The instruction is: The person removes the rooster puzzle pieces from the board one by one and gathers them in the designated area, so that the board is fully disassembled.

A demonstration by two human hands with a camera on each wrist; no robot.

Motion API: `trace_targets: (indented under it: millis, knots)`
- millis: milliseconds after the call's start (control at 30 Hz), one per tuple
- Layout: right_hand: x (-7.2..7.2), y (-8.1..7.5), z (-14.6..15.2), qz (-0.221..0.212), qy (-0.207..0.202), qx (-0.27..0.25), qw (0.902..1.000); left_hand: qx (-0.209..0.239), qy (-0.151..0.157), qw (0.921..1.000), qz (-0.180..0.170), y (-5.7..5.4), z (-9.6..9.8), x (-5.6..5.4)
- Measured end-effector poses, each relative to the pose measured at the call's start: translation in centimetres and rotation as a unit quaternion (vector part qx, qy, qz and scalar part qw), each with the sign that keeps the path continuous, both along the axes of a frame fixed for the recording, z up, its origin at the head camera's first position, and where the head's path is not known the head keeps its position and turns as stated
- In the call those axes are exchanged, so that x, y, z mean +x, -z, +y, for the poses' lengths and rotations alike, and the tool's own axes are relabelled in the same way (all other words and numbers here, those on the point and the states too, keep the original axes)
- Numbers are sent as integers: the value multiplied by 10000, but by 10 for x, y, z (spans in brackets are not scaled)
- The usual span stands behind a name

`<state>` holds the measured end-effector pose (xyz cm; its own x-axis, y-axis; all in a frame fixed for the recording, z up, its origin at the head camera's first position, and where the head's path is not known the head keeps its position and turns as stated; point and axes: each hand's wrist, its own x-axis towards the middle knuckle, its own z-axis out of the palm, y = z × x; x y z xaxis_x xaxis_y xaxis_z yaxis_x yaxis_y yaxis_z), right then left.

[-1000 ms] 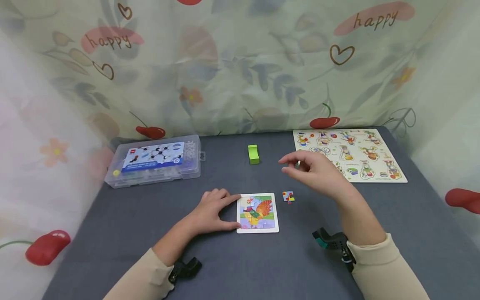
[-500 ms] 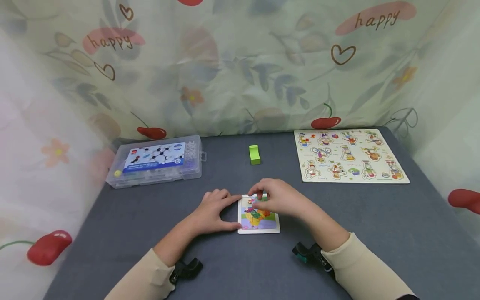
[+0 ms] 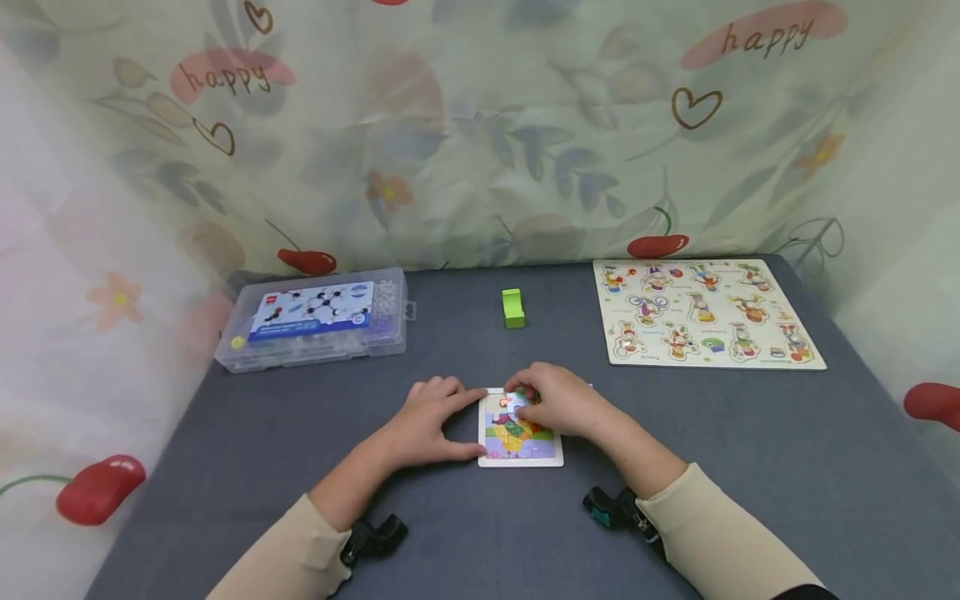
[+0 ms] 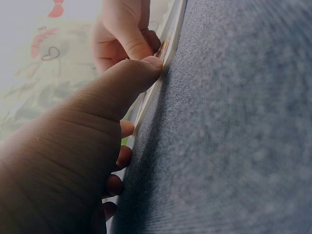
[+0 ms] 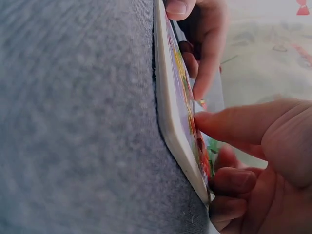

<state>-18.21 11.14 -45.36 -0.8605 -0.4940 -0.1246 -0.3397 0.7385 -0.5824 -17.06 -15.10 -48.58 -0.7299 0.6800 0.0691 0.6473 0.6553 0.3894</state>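
A small square jigsaw puzzle of a colourful bird sits in a white-rimmed tray [image 3: 525, 463] on the grey table. My left hand [image 3: 422, 425] steadies the tray, its extended thumb and index finger touching the two left corners. Over the puzzle's upper part is my right hand [image 3: 566, 404], thumb and fingers pinching a light-blue puzzle piece [image 3: 515, 403] there. The right wrist view has that thumb [image 5: 209, 122] against the puzzle's face, with the other fingers curled near the rim. A bit of a loose piece [image 3: 591, 386] peeks out behind the right hand, which hides most of it.
A clear plastic case [image 3: 315, 321] with a molecule picture stands at the back left. Behind the tray is a small green block [image 3: 513, 309]. A flat board of animal figures [image 3: 712, 315] lies at the back right, before a patterned curtain [image 3: 450, 125].
My right hand has come left and down from above the loose piece to the puzzle, then shifted slightly, and the pinched piece shows more. My left hand has stayed at the tray.
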Motion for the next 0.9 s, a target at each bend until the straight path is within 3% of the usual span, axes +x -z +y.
trace_targets:
  millis: [200, 700, 900]
  knots:
    - [0, 0, 1, 218, 113, -119, 9996, -54, 0, 10000, -7, -2, 1, -1]
    - [-9, 0, 17, -59, -580, -300, 9978, -4, -19, 10000, -55, -1, 0, 0]
    - [-11, 3, 25, -196, -748, -780, 9939, -22, -26, 10000, -84, -1, 1, -1]
